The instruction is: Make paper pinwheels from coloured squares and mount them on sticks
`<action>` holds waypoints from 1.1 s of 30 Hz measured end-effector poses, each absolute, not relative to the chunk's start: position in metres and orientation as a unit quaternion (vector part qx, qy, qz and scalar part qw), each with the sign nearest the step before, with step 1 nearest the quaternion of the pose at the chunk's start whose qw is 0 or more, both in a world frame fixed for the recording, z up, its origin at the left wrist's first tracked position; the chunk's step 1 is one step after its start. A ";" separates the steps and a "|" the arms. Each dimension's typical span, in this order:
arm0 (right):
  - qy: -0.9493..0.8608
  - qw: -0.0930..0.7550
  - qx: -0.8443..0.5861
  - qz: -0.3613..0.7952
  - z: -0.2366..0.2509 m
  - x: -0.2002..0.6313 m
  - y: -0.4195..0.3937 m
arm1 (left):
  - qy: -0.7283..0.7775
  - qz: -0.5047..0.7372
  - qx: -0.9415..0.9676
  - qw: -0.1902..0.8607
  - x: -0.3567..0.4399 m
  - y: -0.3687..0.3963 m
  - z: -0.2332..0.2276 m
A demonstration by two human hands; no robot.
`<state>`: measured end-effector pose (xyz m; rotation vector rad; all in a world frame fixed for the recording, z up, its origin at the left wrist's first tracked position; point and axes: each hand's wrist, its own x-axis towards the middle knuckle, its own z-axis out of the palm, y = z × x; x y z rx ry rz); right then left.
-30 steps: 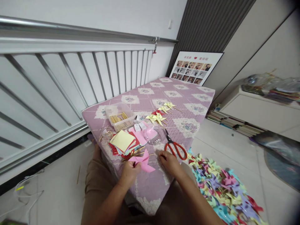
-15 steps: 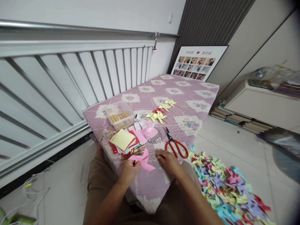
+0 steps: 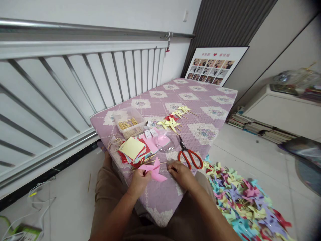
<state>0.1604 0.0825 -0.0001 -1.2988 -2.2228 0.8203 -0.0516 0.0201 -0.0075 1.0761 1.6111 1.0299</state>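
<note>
Holding a pink paper pinwheel point(image 3: 153, 170) at the near edge of the bench point(image 3: 200, 100), I have my left hand point(image 3: 139, 180) closed on its left side, fingers pinched around the folded paper. My right hand point(image 3: 181, 173) rests just to the right of it with fingertips down on the quilted purple cover; whether that grip is holding something small I cannot tell, since the fingers curl under and hide it. A thin wooden stick point(image 3: 150, 163) lies just behind the pinwheel, touching or nearly touching it.

As I judge it, this pinwheel is folded into shape, but I cannot see it fixed to a stick yet, so that part looks left to do.

Just beyond my left hand sits a stack of coloured paper squares point(image 3: 132, 150), yellow on top with red beneath. Red-handled scissors point(image 3: 190, 155) lie near my right hand, blades pointing away from me. Farther back stands a clear plastic box of sticks point(image 3: 128, 122), and beside it a row of finished yellow pinwheels point(image 3: 173, 122) on their sticks.

On the floor to my right lies a big heap of finished pinwheels point(image 3: 240, 204) in many colours, so a good deal seems done, while the paper stack suggests more remain.
</note>
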 end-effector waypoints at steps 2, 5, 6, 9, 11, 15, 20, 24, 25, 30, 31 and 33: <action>-0.806 0.220 -0.467 0.289 0.000 0.160 0.081 | 0.652 0.418 0.428 0.466 -0.051 0.020 -0.008; -0.807 0.222 -0.470 0.280 0.000 0.159 0.079 | 0.654 0.416 0.421 0.472 -0.052 0.020 -0.011; -0.806 0.225 -0.474 0.275 -0.001 0.159 0.078 | 0.656 0.415 0.419 0.472 -0.052 0.021 -0.011; -0.803 0.236 -0.481 0.263 -0.004 0.158 0.074 | 0.663 0.412 0.414 0.469 -0.052 0.021 -0.012; -0.794 0.255 -0.484 0.265 -0.006 0.157 0.072 | 0.666 0.410 0.411 0.468 -0.053 0.021 -0.012; -0.751 0.314 -0.498 0.299 -0.009 0.151 0.067 | 0.664 0.414 0.407 0.470 -0.053 0.022 -0.018; -0.685 0.383 -0.509 0.352 -0.001 0.132 0.058 | 0.659 0.420 0.406 0.473 -0.052 0.023 -0.021; -0.675 0.431 -0.472 0.369 0.005 0.111 0.045 | 0.657 0.419 0.408 0.476 -0.052 0.023 -0.016; -0.674 0.437 -0.467 0.370 0.004 0.106 0.041 | 0.657 0.419 0.410 0.474 -0.052 0.023 -0.015; -0.671 0.442 -0.475 0.359 -0.003 0.088 0.032 | 0.650 0.428 0.421 0.465 -0.053 0.024 -0.011; -0.671 0.444 -0.476 0.355 -0.005 0.087 0.032 | 0.646 0.431 0.425 0.465 -0.053 0.024 -0.011; -0.671 0.445 -0.476 0.354 -0.006 0.085 0.033 | 0.639 0.436 0.429 0.466 -0.053 0.024 -0.011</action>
